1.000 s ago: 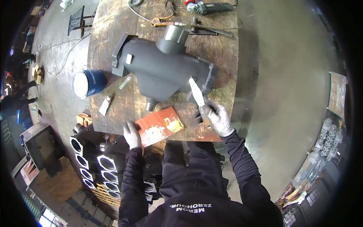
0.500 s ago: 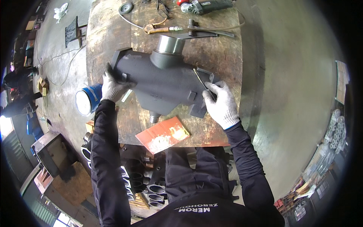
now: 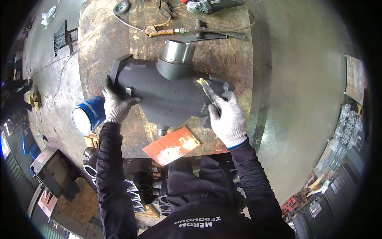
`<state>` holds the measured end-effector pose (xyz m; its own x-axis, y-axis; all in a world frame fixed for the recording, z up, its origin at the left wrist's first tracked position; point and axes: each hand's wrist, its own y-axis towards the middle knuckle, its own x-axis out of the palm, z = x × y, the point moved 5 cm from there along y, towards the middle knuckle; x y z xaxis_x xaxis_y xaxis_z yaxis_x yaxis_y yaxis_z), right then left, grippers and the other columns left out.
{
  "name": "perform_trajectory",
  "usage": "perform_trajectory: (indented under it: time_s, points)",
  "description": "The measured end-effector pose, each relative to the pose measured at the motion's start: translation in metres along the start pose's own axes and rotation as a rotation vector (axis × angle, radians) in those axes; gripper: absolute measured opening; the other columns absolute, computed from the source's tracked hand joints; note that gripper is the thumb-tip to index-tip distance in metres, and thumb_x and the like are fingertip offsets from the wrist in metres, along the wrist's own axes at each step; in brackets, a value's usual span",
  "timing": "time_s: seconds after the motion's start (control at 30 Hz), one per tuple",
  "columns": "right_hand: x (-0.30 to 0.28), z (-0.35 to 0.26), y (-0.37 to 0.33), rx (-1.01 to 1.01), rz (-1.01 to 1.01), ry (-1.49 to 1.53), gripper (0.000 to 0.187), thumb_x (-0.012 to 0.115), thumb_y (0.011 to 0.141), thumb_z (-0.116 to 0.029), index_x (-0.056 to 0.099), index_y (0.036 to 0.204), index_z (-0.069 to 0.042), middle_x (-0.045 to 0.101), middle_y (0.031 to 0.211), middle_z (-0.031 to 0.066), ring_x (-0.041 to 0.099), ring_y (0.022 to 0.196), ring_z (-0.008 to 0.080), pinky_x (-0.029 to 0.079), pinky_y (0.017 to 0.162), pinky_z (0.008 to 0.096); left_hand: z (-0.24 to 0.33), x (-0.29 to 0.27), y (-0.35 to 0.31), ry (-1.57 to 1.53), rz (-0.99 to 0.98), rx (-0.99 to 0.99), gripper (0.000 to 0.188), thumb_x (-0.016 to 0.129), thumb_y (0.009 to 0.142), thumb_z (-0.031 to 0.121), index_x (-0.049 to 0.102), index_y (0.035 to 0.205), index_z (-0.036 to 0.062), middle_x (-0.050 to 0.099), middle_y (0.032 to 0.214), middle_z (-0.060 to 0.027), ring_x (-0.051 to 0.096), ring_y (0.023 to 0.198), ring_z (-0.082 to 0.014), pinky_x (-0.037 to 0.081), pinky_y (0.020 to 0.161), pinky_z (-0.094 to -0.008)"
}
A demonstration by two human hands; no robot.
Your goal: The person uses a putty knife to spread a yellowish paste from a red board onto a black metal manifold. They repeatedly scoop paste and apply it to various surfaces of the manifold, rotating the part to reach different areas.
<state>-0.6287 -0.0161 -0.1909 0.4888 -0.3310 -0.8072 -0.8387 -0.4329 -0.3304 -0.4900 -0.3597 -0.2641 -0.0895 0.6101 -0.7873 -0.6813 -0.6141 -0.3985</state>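
A dark grey metal casting [image 3: 155,93] with a bright machined collar [image 3: 179,51] lies on the worn workbench before me. My left hand [image 3: 116,107], in a pale glove, grips its left end, thumb across the front face. In my gloved right hand [image 3: 230,122] is a putty knife [image 3: 208,91], held like a pen. Yellowish putty [image 3: 200,81] shows at the blade's tip, against the casting's upper right surface near a raised lug. Just below the casting, an orange-red board [image 3: 154,150] carries smears of white and yellow putty.
A blue can [image 3: 94,110] with a white lid lies left of the casting. Along the far bench are a hammer [image 3: 199,28], an air gun with hose [image 3: 159,31], a small wheel [image 3: 121,7] and an angle grinder [image 3: 201,5]. Several castings [image 3: 139,185] stand below the near edge.
The knife has come down and turned, its putty-covered tip now on the casting. The casting has shifted slightly toward me, my left hand still gripping it. The whole view has moved a little.
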Motion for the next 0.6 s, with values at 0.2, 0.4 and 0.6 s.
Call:
perform_trajectory:
  time_s: [0.2, 0.4, 0.6]
  points:
    - [0.0, -0.006, 0.007, 0.025, -0.087, -0.032, 0.043, 0.074, 0.092, -0.02, 0.072, 0.135, -0.021, 0.063, 0.115, 0.0147, 0.071, 0.089, 0.0329, 0.059, 0.078, 0.0419, -0.003, -0.002, -0.002, 0.022, 0.044, 0.02, 0.142, 0.104, 0.055, 0.028, 0.015, 0.162, -0.0029, 0.041, 0.153, -0.0272, 0.05, 0.138, -0.0412, 0.045, 0.115, -0.0435]
    - [0.003, -0.019, 0.007, -0.027, -0.14, -0.072, 0.047, 0.076, 0.09, -0.018, 0.071, 0.136, -0.022, 0.061, 0.117, 0.0126, 0.072, 0.09, 0.0318, 0.06, 0.078, 0.0429, -0.008, 0.0, 0.0, 0.035, 0.04, 0.052, 0.143, 0.103, 0.055, 0.028, 0.013, 0.162, -0.0034, 0.043, 0.152, -0.0262, 0.051, 0.138, -0.0393, 0.045, 0.114, -0.0418]
    - [-0.002, -0.01, 0.009, -0.028, -0.134, -0.055, 0.045, 0.073, 0.093, -0.02, 0.069, 0.138, -0.026, 0.061, 0.116, 0.0127, 0.07, 0.091, 0.0334, 0.059, 0.078, 0.0422, -0.013, 0.001, -0.003, 0.055, 0.059, 0.079, 0.146, 0.104, 0.054, 0.032, 0.012, 0.162, -0.0043, 0.043, 0.154, -0.025, 0.048, 0.141, -0.0368, 0.041, 0.117, -0.0406]
